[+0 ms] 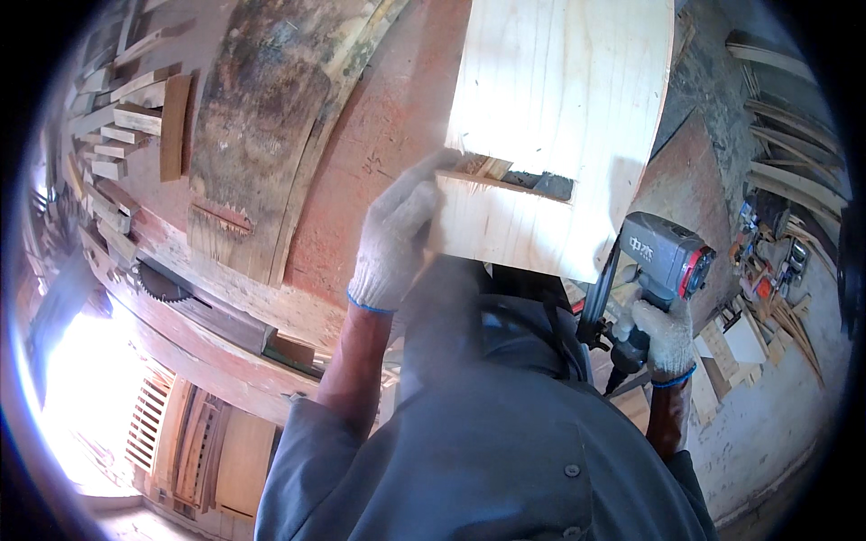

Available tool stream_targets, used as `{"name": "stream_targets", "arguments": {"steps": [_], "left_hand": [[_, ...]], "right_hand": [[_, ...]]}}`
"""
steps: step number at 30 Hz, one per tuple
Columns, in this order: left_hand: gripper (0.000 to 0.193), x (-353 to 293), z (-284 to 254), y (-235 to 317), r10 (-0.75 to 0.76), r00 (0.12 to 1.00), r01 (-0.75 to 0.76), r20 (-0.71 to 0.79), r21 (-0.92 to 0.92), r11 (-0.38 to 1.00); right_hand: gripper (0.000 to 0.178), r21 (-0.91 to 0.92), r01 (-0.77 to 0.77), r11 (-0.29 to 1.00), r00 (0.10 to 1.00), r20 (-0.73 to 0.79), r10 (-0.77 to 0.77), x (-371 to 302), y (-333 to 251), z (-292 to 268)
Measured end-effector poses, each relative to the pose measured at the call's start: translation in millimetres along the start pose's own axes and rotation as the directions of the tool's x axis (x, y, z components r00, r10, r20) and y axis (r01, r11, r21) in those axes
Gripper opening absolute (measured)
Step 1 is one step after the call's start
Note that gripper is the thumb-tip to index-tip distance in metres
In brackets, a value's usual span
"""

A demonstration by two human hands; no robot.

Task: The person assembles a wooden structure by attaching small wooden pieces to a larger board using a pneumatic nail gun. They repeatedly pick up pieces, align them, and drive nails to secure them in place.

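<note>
A pale wooden board (559,90) stretches away from me, with a rectangular slot (541,184) cut near its close end. My left hand (397,230), in a white knitted glove, grips the board's left edge beside the slot, fingertips on the wood. In my right hand (663,334), gloved too, is a grey and black power tool (663,252) with a red ring, shaped like a nail gun. My fingers wrap its handle. Its upper body is close to the board's right corner, and a slim black part runs down alongside. The tool's working tip cannot be made out.
Left of the board, a stained plank (244,153) lies on a reddish bench (379,108). A toothed circular saw blade (162,281) sits by the bench's left edge. Wood offcuts (131,117) are piled at far left. Tools and scraps (771,252) clutter the right side.
</note>
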State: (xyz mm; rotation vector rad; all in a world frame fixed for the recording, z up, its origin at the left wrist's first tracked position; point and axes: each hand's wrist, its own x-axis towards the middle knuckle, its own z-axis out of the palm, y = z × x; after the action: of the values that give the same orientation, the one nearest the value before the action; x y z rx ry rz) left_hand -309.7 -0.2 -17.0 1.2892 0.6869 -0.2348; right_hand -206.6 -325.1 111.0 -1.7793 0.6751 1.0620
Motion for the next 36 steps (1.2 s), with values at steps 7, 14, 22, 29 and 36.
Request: {"name": "stream_targets", "arguments": {"steps": [7, 14, 22, 29, 36], "left_hand": [[0.055, -0.3, 4.0, 6.3, -0.196, 0.980, 0.184, -0.011, -0.296, 0.937], [0.055, 0.5, 1.3, 2.8, -0.211, 0.978, 0.203, -0.003, -0.255, 0.945], [0.046, 5.1, 3.7, 2.3, -0.002, 0.999, 0.000, -0.042, -0.061, 0.998], [0.052, -0.7, 12.2, 15.7, -0.155, 0.988, 0.146, -0.008, -0.288, 0.947], [0.053, 0.0, 13.6, 24.3, -0.198, 0.980, 0.188, -0.027, -0.206, 0.960]], "right_hand": [[0.031, -0.063, 0.016, 0.998, 0.998, -0.054, -0.019, -0.5, 6.9, -4.5], [0.021, -0.112, 0.022, 0.993, 0.997, -0.075, -0.030, -1.9, 3.9, -0.9], [0.033, -0.121, 0.013, 0.993, 0.995, -0.093, -0.025, -0.6, 2.4, 2.2], [0.010, -0.204, -0.042, 0.978, 0.997, -0.075, 0.027, 0.2, -8.8, 3.4], [0.010, -0.232, 0.017, 0.973, 0.991, -0.128, -0.048, -1.4, -6.6, 0.9]]}}
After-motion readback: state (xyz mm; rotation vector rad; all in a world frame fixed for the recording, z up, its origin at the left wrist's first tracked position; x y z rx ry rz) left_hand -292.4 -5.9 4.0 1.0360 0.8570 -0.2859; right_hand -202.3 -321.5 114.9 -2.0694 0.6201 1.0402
